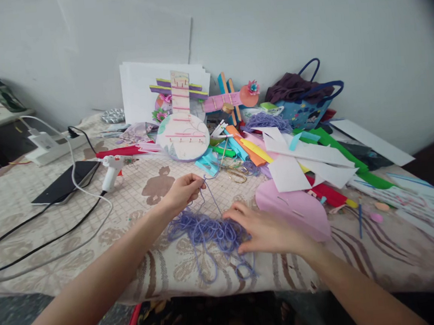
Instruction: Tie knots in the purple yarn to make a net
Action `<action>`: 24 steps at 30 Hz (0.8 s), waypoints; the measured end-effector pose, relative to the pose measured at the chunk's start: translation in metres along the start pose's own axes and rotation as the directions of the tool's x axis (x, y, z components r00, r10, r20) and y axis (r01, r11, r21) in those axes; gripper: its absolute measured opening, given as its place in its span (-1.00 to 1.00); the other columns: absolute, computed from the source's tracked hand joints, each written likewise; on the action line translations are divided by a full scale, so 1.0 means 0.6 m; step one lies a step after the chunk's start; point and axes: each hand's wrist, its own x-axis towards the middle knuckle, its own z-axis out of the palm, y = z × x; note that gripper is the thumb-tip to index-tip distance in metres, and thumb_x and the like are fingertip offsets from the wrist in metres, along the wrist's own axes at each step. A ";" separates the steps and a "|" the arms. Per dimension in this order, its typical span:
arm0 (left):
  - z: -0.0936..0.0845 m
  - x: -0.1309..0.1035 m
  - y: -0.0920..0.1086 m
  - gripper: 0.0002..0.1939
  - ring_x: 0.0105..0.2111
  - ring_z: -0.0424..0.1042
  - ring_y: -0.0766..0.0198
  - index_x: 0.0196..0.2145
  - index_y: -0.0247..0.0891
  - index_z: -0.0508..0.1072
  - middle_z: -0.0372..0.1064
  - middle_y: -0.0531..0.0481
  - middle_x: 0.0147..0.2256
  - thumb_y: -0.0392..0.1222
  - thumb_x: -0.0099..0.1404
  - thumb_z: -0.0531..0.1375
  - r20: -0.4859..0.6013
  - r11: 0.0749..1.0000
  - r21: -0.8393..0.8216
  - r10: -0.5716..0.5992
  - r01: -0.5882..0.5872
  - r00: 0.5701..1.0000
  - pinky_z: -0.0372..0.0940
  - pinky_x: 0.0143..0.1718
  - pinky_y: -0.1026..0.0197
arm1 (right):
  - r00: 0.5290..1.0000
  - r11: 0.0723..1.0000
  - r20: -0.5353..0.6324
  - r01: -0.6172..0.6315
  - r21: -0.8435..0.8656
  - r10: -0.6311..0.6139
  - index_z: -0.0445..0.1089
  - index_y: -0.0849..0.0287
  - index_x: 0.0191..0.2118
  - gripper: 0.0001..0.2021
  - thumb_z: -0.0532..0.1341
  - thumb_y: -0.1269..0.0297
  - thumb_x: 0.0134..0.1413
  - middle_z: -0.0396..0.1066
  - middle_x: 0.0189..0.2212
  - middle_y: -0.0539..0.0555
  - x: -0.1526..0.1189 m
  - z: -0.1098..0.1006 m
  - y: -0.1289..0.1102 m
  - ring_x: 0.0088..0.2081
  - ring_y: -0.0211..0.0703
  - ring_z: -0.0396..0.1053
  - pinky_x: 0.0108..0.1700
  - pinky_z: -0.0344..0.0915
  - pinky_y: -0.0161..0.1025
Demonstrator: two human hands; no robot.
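A loose tangle of purple yarn (pixel 207 229) lies near the front edge of the cloth-covered table. My left hand (pixel 186 190) is raised above its left part, thumb and finger pinching a strand of the yarn. From that pinch, strands run down to the heap. At the heap's right side is my right hand (pixel 258 229), its fingers curved and apart, touching or just over the yarn; no grip on a strand can be made out. A pink paper piece (pixel 296 209) lies just beyond the right hand.
A white glue gun (pixel 110 173), a dark phone (pixel 66 182) and cables are on the left. Behind stand decorated cardboard pieces (pixel 183 140). Scissors (pixel 236 173), cut papers (pixel 306 155), more purple yarn (pixel 268 122) and a blue bag (pixel 303 110) crowd the back right.
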 end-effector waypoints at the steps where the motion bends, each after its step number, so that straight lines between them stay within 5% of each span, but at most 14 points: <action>1: 0.000 0.000 -0.001 -0.77 -0.74 -0.04 0.61 -0.49 -0.32 0.24 0.30 0.07 -0.55 -0.20 0.06 0.25 0.000 1.000 0.000 -0.001 0.001 1.000 -0.23 -0.74 0.42 | 1.000 1.000 0.000 -0.001 0.014 0.001 0.22 0.09 -0.05 -0.56 0.27 0.33 -0.13 0.22 -0.11 0.08 -0.002 0.007 0.008 -0.30 -0.20 0.29 -0.34 0.19 -0.30; 4: 0.000 0.002 -0.003 -0.77 -0.75 -0.05 0.62 -0.49 -0.32 0.24 0.30 0.08 -0.55 -0.20 0.05 0.25 -0.002 1.000 -0.002 -0.004 0.004 1.000 -0.24 -0.74 0.42 | 0.998 0.995 -0.052 0.030 0.096 -0.025 0.28 0.15 -0.26 -0.82 0.11 0.50 -0.05 0.29 -0.27 0.03 -0.003 0.015 0.024 -0.30 -0.23 0.27 -0.27 0.18 -0.30; 7: -0.001 0.004 -0.003 -0.76 -0.75 -0.06 0.62 -0.49 -0.32 0.23 0.29 0.07 -0.55 -0.19 0.05 0.25 -0.003 1.000 -0.003 -0.010 0.010 1.000 -0.24 -0.74 0.42 | 0.987 0.982 -0.159 0.021 0.189 0.009 0.28 0.17 -0.34 -0.85 0.05 0.52 -0.02 0.31 -0.39 0.01 -0.009 -0.005 0.037 -0.36 -0.25 0.26 -0.31 0.17 -0.30; 12: -0.003 0.003 -0.001 -0.76 -0.74 -0.05 0.62 -0.49 -0.33 0.24 0.28 0.08 -0.55 -0.18 0.05 0.26 0.001 1.000 0.002 -0.005 0.005 1.000 -0.24 -0.73 0.42 | 0.880 0.957 -0.448 -0.026 0.290 0.160 0.30 0.18 -0.28 -0.90 0.09 0.37 0.04 0.34 -0.38 0.05 -0.034 -0.069 0.062 -0.37 -0.21 0.27 -0.33 0.21 -0.25; 16: -0.005 0.003 -0.003 -0.75 -0.74 -0.06 0.61 -0.49 -0.33 0.25 0.28 0.07 -0.54 -0.15 0.06 0.26 0.012 1.000 0.017 0.004 -0.004 1.000 -0.24 -0.73 0.41 | 0.950 0.982 -0.303 -0.026 0.186 0.082 0.36 0.15 -0.20 -0.79 0.18 0.30 -0.03 0.36 -0.27 0.09 -0.034 -0.095 0.066 -0.45 -0.25 0.25 -0.39 0.20 -0.27; 19: -0.004 0.004 -0.005 -0.75 -0.75 -0.06 0.61 -0.49 -0.32 0.25 0.29 0.08 -0.54 -0.15 0.05 0.26 0.016 0.999 0.033 -0.004 0.004 1.000 -0.25 -0.73 0.41 | 0.937 0.986 -0.344 -0.005 0.168 0.063 0.37 0.15 -0.19 -0.79 0.16 0.29 0.00 0.36 -0.28 0.08 -0.003 -0.090 0.051 -0.53 -0.34 0.21 -0.46 0.18 -0.31; 21: -0.002 0.004 -0.004 -0.75 -0.75 -0.05 0.61 -0.48 -0.32 0.24 0.29 0.08 -0.54 -0.16 0.05 0.26 0.016 0.999 0.051 -0.003 0.002 1.000 -0.23 -0.74 0.41 | 0.914 0.968 -0.398 0.027 0.251 0.078 0.36 0.17 -0.23 -0.83 0.11 0.29 0.06 0.36 -0.36 0.04 0.033 -0.077 0.038 -0.59 -0.39 0.17 -0.53 0.15 -0.36; 24: 0.001 0.003 -0.003 -0.76 -0.75 -0.05 0.60 -0.47 -0.31 0.24 0.30 0.08 -0.54 -0.15 0.07 0.24 0.020 0.996 0.083 0.015 -0.017 1.000 -0.21 -0.73 0.41 | 0.952 0.882 -0.288 0.050 0.469 0.099 0.33 0.20 -0.20 -0.80 0.08 0.28 0.07 0.37 -0.40 0.03 0.095 -0.050 0.029 -0.64 -0.42 0.20 -0.63 0.13 -0.41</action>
